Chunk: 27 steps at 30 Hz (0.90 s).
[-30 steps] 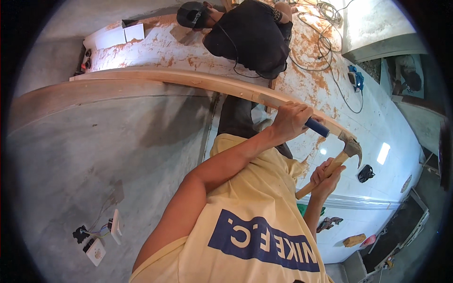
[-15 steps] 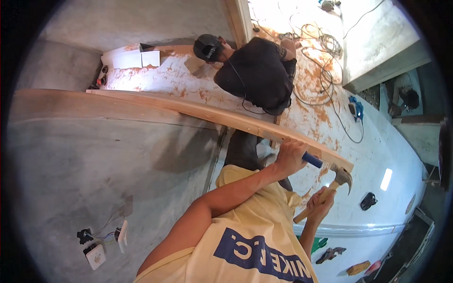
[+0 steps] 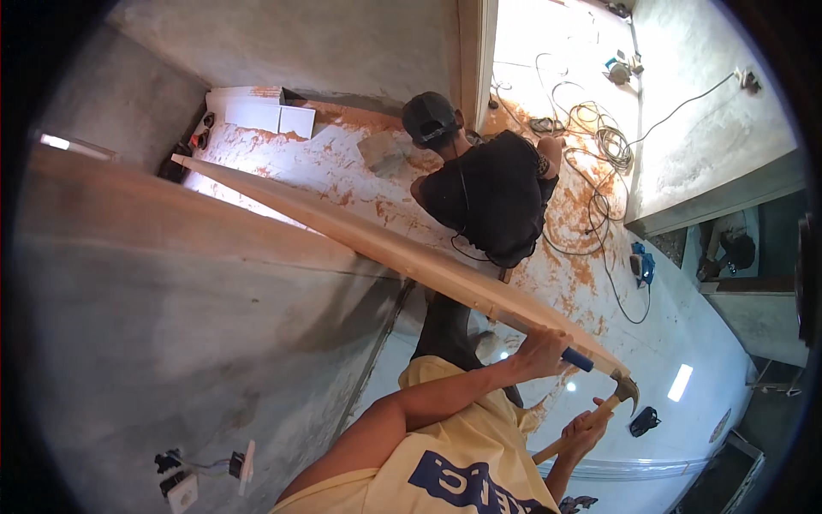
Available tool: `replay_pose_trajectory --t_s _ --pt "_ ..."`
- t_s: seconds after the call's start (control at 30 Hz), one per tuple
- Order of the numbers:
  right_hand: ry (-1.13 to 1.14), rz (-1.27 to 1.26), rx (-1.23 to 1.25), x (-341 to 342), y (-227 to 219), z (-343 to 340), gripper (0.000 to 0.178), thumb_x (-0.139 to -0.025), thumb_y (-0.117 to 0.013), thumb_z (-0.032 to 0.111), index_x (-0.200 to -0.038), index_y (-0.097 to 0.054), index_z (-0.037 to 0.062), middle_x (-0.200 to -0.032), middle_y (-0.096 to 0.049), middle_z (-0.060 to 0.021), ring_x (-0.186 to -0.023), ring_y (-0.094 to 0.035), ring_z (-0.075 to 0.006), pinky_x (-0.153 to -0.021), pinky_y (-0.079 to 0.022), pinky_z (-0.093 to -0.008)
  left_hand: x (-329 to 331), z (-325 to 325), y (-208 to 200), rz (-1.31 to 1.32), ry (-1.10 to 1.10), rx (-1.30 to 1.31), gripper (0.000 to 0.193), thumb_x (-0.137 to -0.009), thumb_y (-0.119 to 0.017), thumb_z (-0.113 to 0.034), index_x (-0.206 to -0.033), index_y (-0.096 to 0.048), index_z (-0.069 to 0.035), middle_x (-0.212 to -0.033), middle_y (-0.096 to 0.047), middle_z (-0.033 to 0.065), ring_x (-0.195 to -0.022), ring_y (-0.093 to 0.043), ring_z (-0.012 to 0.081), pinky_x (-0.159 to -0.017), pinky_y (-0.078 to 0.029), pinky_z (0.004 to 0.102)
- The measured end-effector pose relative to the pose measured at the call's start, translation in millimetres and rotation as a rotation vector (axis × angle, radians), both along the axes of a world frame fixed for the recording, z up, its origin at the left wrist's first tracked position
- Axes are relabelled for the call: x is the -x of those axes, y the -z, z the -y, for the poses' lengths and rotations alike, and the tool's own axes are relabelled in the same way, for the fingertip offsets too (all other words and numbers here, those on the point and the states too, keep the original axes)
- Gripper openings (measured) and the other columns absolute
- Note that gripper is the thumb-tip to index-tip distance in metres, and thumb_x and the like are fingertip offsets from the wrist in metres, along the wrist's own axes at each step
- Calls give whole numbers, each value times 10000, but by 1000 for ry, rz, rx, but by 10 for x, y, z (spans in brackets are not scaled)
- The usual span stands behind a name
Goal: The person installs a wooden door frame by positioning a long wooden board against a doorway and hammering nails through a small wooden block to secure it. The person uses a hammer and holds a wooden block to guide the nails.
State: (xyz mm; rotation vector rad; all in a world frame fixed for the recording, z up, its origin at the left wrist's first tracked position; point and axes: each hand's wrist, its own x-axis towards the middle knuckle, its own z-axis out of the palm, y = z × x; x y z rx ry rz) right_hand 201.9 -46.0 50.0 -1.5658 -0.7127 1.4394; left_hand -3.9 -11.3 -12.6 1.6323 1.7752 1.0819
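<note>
A long wooden beam [image 3: 411, 261] runs slantwise from the far left to in front of me. My left hand [image 3: 545, 352] is closed round a blue-handled chisel [image 3: 578, 359] lying along the beam's near side; its greyish blade shows partly beyond my fingers. Lower right, my right hand [image 3: 585, 428] grips the wooden handle of a claw hammer [image 3: 626, 390]. The hammer's head is by the beam's near end, and whether they touch I cannot tell. My fingers hide part of both tools.
Beyond the beam a person in black [image 3: 492, 197] crouches on the dusty floor. Cables [image 3: 612, 146] coil behind them, near a blue power tool [image 3: 640, 264]. A grey wall [image 3: 214, 317] with hanging sockets [image 3: 182, 491] stands at left. A black bundle [image 3: 644, 421] lies right.
My view has shifted. The beam's far end has swung away from the wall ledge, opening a bright gap. Both hands keep hold of the chisel and hammer.
</note>
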Motion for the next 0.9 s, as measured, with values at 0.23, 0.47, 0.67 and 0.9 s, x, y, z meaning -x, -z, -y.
replay_pose_trajectory --t_s 0.23,0.47,0.67,0.9 --pt "97 166 66 115 -29 -85 355 -1028 -407 374 -1172 -494 62 -627 -404 23 -452 -411 -65 -381 -343 -217 -97 18 94 8 -88 -69 178 -713 -750 -220 -773 -661 -78 -735 -653 128 -696 -663 333 -651 -508 459" --pt "-61 -83 -92 247 -122 3 411 -1042 -365 454 -1096 -499 69 -634 -396 28 -424 -320 -55 -363 -283 -200 62 -47 -18 -56 -61 -129 302 -832 -734 -311 -699 -604 -74 -631 -639 125 -582 -656 300 -565 -497 402" --pt "-86 -131 -18 110 -34 135 449 -1037 -328 511 -1043 -491 92 -604 -354 30 -417 -286 -54 -361 -250 -198 55 -32 -97 -123 -87 -211 304 -827 -746 -297 -675 -592 -83 -616 -634 90 -552 -648 262 -519 -482 387" --pt "-17 -186 63 89 7 180 482 -1018 -353 529 -1054 -526 80 -597 -403 7 -421 -307 -70 -382 -261 -210 -3 -33 5 -172 -79 -208 285 -754 -785 -266 -659 -591 -79 -603 -625 95 -546 -637 283 -540 -487 404"
